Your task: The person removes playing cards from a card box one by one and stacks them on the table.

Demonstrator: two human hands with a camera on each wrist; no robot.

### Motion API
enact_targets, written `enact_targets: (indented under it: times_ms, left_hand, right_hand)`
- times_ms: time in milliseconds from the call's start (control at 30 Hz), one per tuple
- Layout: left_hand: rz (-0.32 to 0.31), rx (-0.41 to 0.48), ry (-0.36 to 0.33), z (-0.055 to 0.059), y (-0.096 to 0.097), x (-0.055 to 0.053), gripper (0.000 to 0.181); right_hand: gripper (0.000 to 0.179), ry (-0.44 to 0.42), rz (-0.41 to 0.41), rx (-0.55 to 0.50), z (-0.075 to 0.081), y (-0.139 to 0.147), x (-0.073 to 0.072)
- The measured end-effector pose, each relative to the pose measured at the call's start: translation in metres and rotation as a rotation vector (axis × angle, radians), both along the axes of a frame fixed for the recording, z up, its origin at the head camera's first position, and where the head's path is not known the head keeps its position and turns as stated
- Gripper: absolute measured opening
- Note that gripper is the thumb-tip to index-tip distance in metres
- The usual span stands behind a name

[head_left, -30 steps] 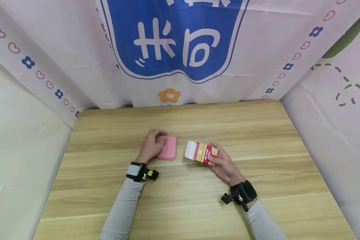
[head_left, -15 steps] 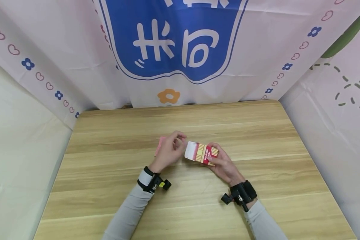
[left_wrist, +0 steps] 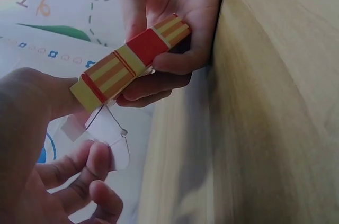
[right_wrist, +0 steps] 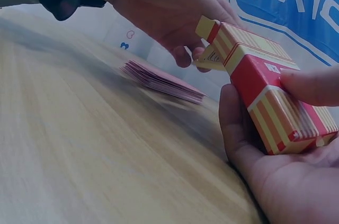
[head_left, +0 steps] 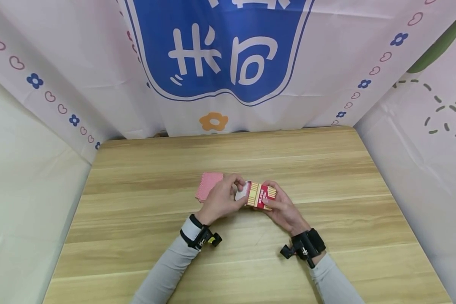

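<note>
My right hand [head_left: 288,214] grips a red-and-yellow striped playing card box [head_left: 256,195], thumb across its front, its open end facing left. My left hand [head_left: 221,197] is at that end. In the left wrist view its thumb meets the box's edge while curled fingertips [left_wrist: 98,158] touch the white lid flap [left_wrist: 119,152]. Just left of the box, partly behind my left hand, a stack of pink-backed playing cards [head_left: 209,183] lies on the table. The right wrist view shows the stack [right_wrist: 161,82] from the side, slightly fanned.
The wood-grain table [head_left: 197,270] reaches back to a white curtain [head_left: 136,114] with a blue emblem. Pale fabric walls [head_left: 26,190] close in both sides. Each wrist wears a black strap with a small camera [head_left: 214,239].
My left hand has left the card stack and moved right to the flap of the card box. The stack has shifted slightly left. My right hand and the box have stayed in place.
</note>
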State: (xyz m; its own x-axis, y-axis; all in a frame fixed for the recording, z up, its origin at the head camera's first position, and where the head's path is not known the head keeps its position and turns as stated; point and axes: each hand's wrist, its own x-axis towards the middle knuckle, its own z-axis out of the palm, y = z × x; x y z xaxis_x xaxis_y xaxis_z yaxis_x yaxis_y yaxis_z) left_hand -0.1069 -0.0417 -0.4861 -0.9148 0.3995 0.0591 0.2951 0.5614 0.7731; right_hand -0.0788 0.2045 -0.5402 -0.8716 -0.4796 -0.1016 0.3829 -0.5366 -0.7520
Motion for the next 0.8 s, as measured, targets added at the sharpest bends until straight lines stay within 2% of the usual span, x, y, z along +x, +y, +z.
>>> enact_targets:
  times_ms: [133, 267, 533, 800]
  left_hand:
    - [0.009, -0.014, -0.054, -0.002, 0.001, -0.001, 0.033]
    - [0.018, -0.020, -0.063, -0.001, 0.001, 0.000, 0.029]
    - [0.021, -0.065, -0.054, 0.016, -0.005, 0.003, 0.021]
    - [-0.009, 0.005, -0.055, 0.027, -0.020, -0.001, 0.022]
  right_hand:
    - [0.047, -0.008, -0.012, 0.020, 0.001, 0.000, 0.000]
    - [0.048, -0.021, -0.019, 0.050, 0.001, -0.001, 0.000]
    - [0.049, -0.016, -0.020, 0.054, 0.002, -0.001, 0.000]
    - [0.050, -0.015, -0.025, 0.085, 0.001, 0.000, 0.001]
